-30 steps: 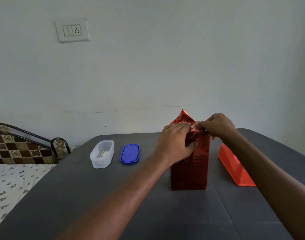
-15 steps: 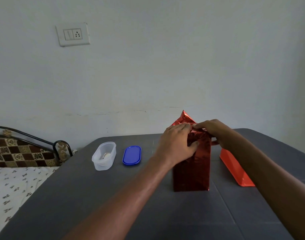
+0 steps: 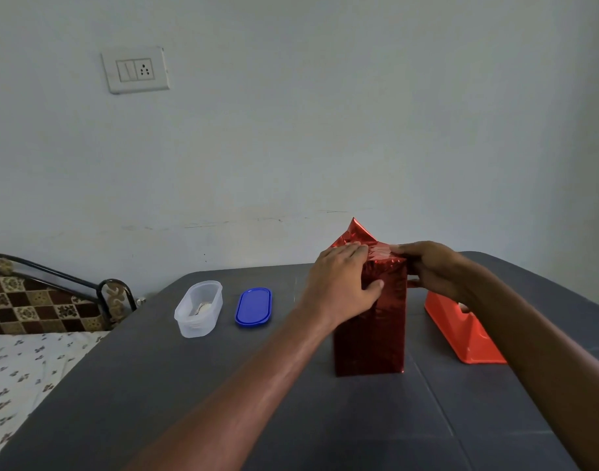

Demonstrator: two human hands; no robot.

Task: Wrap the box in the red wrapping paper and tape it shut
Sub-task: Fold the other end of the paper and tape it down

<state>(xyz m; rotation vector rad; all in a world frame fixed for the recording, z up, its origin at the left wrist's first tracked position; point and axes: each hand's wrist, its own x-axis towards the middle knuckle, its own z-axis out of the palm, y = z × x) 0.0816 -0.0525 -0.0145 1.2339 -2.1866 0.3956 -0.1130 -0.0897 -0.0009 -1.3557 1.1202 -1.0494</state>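
Since 0.5 s ago both hands have flattened the folded paper lower on the box top, and the right hand has slid back toward the right edge. The box in red wrapping paper stands upright on the grey table, a pointed paper flap sticking up behind. The left hand grips its upper left corner, fingers pressed on top, thumb on the near face. The right hand presses fingertips on top, thumb curled down the right side. Just right sits a red tape dispenser; left, a clear plastic tub and its blue lid.
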